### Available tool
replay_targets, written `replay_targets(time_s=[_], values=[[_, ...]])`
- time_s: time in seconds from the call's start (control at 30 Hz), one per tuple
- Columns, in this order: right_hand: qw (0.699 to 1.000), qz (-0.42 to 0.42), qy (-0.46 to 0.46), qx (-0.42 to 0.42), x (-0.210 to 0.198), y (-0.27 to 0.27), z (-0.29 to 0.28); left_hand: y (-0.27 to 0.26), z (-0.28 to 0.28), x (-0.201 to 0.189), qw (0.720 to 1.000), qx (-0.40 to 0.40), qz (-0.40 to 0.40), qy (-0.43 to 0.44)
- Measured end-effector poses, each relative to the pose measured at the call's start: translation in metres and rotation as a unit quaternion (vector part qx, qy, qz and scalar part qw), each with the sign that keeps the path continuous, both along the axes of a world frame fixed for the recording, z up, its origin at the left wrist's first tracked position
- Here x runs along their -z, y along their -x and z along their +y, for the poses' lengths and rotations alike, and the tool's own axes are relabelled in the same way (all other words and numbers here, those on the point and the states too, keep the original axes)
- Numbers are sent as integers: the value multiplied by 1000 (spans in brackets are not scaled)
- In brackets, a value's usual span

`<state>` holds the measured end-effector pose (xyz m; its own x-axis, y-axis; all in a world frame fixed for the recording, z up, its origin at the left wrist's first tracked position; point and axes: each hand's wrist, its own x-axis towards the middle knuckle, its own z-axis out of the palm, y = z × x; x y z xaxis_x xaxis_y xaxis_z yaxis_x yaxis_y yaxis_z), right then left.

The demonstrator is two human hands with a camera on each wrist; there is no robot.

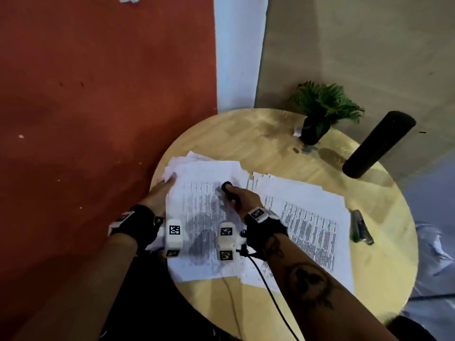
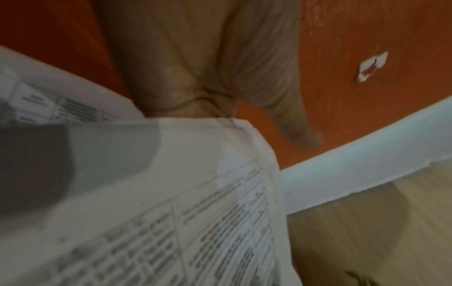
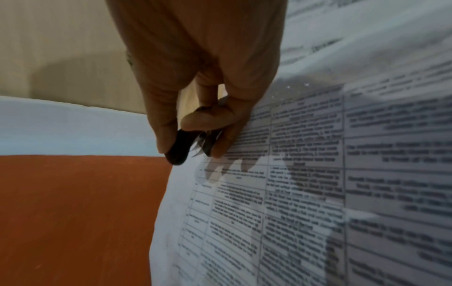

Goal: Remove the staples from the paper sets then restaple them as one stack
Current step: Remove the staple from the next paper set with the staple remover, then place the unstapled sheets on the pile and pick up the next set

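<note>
At table edge (image 1: 172, 153), overhanging papers (image 1: 204, 217)

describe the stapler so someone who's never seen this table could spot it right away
Start at the round wooden table and follow the right-hand pile of printed papers to its right edge. The stapler lies just beyond on bare wood, near the rim: dark, long and narrow, the only tool lying loose there.

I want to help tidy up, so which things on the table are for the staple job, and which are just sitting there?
For the job:
- left paper pile, steadied by the left hand
- right paper pile
- black staple remover, held in the right hand
- stapler near the right edge of the table

Just sitting there:
- potted plant
- black cylinder
</note>
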<state>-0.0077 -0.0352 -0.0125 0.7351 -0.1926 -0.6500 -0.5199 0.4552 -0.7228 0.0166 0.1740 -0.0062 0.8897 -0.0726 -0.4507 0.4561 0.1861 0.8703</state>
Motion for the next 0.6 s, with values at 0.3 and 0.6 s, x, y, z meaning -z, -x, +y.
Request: replay_targets(time_s=[0.3, 0.6], values=[[988, -32, 120, -93, 22, 12, -12, -61, 25, 9, 985, 56, -51, -156], [973, -59, 213, -64, 12, 78, -108, -97, -4, 15, 783, 106, -151, -594]])
